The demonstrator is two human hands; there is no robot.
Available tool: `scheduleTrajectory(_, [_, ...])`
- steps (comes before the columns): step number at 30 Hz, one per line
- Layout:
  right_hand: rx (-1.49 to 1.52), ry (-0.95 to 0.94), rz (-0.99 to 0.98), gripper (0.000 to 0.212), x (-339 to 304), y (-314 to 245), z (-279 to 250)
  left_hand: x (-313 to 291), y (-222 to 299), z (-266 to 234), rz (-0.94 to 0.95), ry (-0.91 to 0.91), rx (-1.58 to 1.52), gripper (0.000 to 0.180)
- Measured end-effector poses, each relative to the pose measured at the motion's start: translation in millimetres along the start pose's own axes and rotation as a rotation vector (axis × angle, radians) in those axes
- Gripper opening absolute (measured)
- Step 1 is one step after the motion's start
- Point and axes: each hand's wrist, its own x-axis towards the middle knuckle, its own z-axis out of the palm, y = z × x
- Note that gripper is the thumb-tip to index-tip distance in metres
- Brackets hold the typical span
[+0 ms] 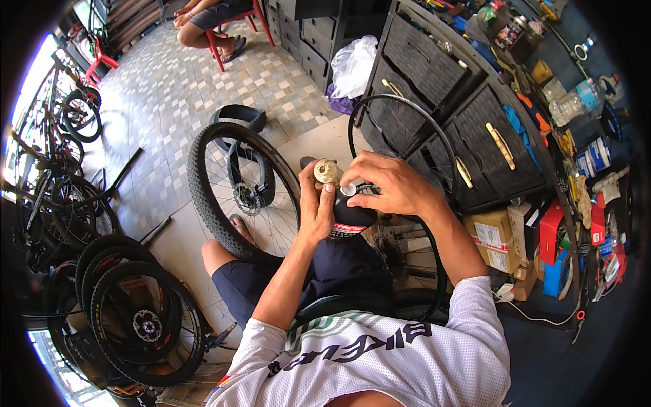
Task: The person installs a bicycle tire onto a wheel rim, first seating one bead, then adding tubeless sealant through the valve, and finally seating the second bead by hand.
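Note:
Near the middle of the view my two hands are close together above my lap. My left hand (pixel 317 207) is closed round a cream, round, knobbly piece (pixel 327 171) with a small hole in its face. The fingers of my right hand (pixel 390 182) pinch a small silvery round piece (pixel 348 190), cap-like in shape. Just below the hands is a black object with a red and white label (pixel 348 229); its kind is partly hidden. A black loop of tyre or tube (pixel 439 264) lies over my lap to the right.
A knobby bicycle wheel (pixel 203 183) stands left of my hands, a thin rim (pixel 400 100) to the right. Several tyres (pixel 102 292) and bikes crowd the left. Black drawers (pixel 424 64), boxes (pixel 489 237) and tools line the right. A person (pixel 210 17) sits at the back.

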Motion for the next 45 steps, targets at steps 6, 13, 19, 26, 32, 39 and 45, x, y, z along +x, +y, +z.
scheduleTrajectory(6, [-0.009, -0.038, 0.026, 0.027, 0.2, -5.0, -4.4, -1.1, -1.3, 0.5, 0.001, 0.001, 0.017, 0.044])
scheduleTrajectory(13, [0.029, -0.041, -0.001, 0.027, -0.6, -2.8, -4.7, -2.1, -3.5, 1.3, 0.001, 0.009, 0.043, 0.045])
scheduleTrajectory(19, [0.184, -0.058, 0.018, 0.042, 2.8, -4.3, -7.2, -4.6, -4.8, 1.2, 0.012, 0.016, 0.124, 0.043])
scheduleTrajectory(26, [0.212, -0.26, 0.051, 0.04, 18.9, -11.6, -17.0, -5.4, -5.0, 5.0, 0.001, 0.027, 0.076, 0.043])
scheduleTrajectory(32, [0.156, -0.371, 0.156, 0.043, 25.2, -17.8, -19.9, -4.1, -4.1, 1.7, 0.002, 0.016, 0.131, 0.043])
scheduleTrajectory(39, [0.156, -0.238, 0.205, 0.054, 21.2, -21.9, -14.2, -2.8, 1.5, 2.1, -0.023, 0.027, 0.03, 0.044])
scheduleTrajectory(45, [0.114, -0.204, 0.149, 0.054, 18.9, -22.9, -11.6, -3.1, -3.2, 1.7, -0.012, 0.026, 0.054, 0.043])
